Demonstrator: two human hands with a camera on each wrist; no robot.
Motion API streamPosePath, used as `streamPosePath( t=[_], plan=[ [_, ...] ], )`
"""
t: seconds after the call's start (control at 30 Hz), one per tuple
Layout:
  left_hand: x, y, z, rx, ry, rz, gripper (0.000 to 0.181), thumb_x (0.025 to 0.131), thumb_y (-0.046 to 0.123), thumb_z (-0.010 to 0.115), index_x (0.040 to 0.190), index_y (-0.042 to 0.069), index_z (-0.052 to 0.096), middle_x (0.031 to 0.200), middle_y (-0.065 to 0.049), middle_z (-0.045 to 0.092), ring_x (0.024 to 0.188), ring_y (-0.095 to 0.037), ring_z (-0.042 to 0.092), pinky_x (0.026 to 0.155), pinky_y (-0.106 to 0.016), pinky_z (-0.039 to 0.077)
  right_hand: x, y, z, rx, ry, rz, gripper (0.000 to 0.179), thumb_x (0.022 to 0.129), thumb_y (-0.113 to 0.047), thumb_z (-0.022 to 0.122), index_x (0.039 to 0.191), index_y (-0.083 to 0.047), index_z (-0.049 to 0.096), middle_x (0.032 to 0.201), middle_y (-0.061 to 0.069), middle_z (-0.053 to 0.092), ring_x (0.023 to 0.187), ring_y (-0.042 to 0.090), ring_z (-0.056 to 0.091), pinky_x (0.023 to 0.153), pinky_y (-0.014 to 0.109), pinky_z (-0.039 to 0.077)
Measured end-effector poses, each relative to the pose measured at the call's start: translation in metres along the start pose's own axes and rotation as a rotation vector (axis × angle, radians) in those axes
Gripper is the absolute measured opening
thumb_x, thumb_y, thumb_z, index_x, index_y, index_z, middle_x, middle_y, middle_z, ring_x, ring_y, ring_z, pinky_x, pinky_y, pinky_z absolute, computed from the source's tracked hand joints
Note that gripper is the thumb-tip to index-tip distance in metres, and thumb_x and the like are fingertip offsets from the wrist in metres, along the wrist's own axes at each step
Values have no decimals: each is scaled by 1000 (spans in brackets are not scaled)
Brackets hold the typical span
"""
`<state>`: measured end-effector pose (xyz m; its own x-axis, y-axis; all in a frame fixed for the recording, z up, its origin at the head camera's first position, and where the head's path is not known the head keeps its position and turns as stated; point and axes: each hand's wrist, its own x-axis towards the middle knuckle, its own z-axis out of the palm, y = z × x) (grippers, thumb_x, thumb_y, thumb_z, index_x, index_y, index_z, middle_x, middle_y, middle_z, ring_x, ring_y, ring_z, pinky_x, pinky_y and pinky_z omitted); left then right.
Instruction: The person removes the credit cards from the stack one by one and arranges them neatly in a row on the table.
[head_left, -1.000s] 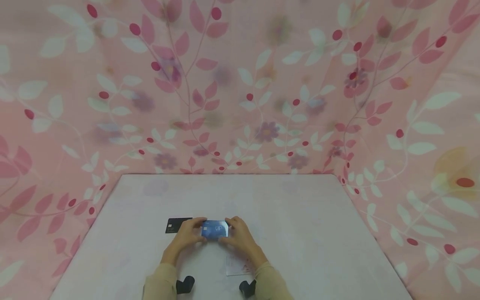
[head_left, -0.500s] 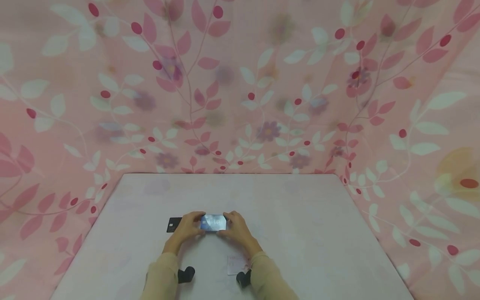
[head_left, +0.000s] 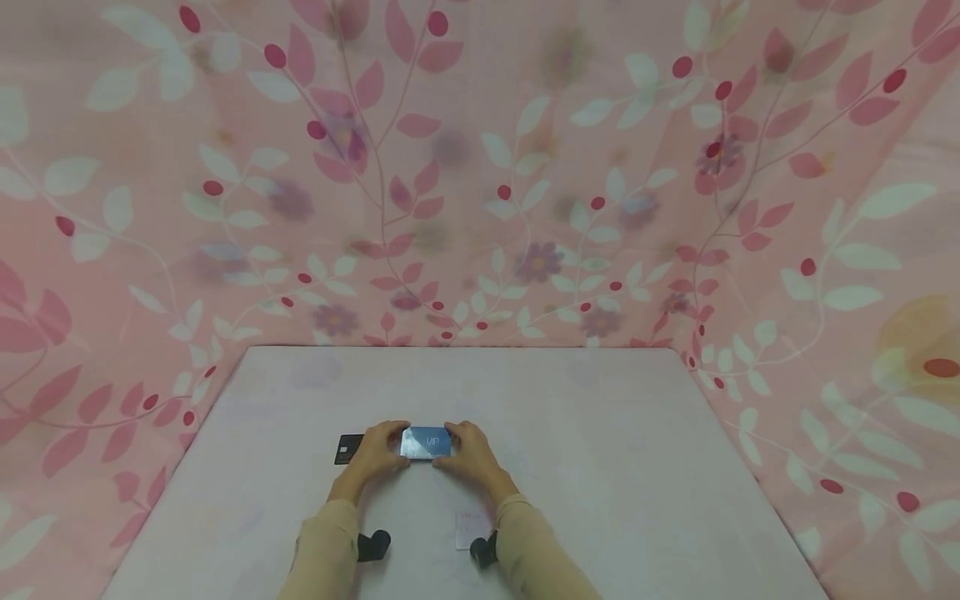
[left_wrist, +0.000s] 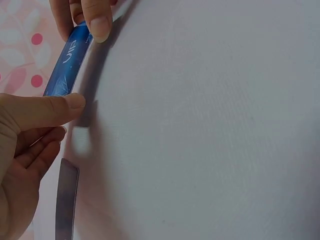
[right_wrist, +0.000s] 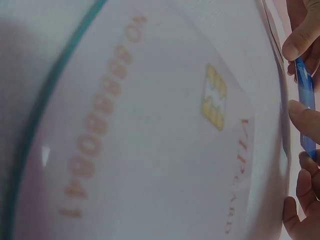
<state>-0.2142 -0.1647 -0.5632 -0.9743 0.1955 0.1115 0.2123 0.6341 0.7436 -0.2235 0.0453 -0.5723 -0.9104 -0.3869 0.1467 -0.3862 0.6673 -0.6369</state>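
Note:
A glossy blue card (head_left: 426, 443) with "VIP" lettering is held by its two short ends above the table. My left hand (head_left: 378, 450) pinches its left end and my right hand (head_left: 470, 450) its right end. In the left wrist view, thumbs lie along the near edge of the blue card (left_wrist: 70, 62), with its shadow beneath. Partly hidden behind my left hand lies a black card (head_left: 347, 449) with a chip. A clear card (head_left: 468, 531) with red print lies nearer me, partly covered by the right wrist; its chip and number fill the right wrist view.
The white table (head_left: 600, 467) extends around the hands. Pink floral cloth (head_left: 480, 167) rises behind it and along both sides. A black wrist mount (head_left: 373, 546) sits at the left cuff and another black mount (head_left: 483, 550) at the right.
Both hands have moved slightly forward with the blue card. The glare on it has shifted leftward, so the lettering shows again. More of the black card is covered than one second ago.

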Motion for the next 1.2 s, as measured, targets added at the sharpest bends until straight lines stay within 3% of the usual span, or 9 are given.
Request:
streamPosePath(
  t=[0.3,0.5,0.83,1.2],
  plan=[
    [3,-4,4,45,-23,-34,61,61,1,82,117,-4,59,114,-20,62,109,-36,56,97,-49,41,3,3,2,1,-17,35,66,68,-29,82,123,0,58,99,8,61,87,17,54,82,32,47],
    [3,-4,4,22,-19,-30,60,60,-1,82,116,-4,60,113,-20,62,108,-37,56,96,-50,42,3,5,5,-9,-15,33,65,69,-31,81,123,-2,58,99,6,60,86,15,53,79,30,46],
    [1,-9,5,-31,-17,-61,61,60,1,81,118,-1,60,114,-18,61,108,-36,56,96,-50,41,0,4,5,3,-15,38,65,71,-31,79,125,-2,57,98,6,60,91,19,54,86,38,41],
    [2,-9,6,3,-34,-94,63,61,3,82,120,-2,59,110,-15,61,103,-32,56,95,-48,43,2,-1,2,-30,-56,61,63,75,-32,77,126,-3,56,104,10,59,96,24,54,88,42,40]
  ],
)
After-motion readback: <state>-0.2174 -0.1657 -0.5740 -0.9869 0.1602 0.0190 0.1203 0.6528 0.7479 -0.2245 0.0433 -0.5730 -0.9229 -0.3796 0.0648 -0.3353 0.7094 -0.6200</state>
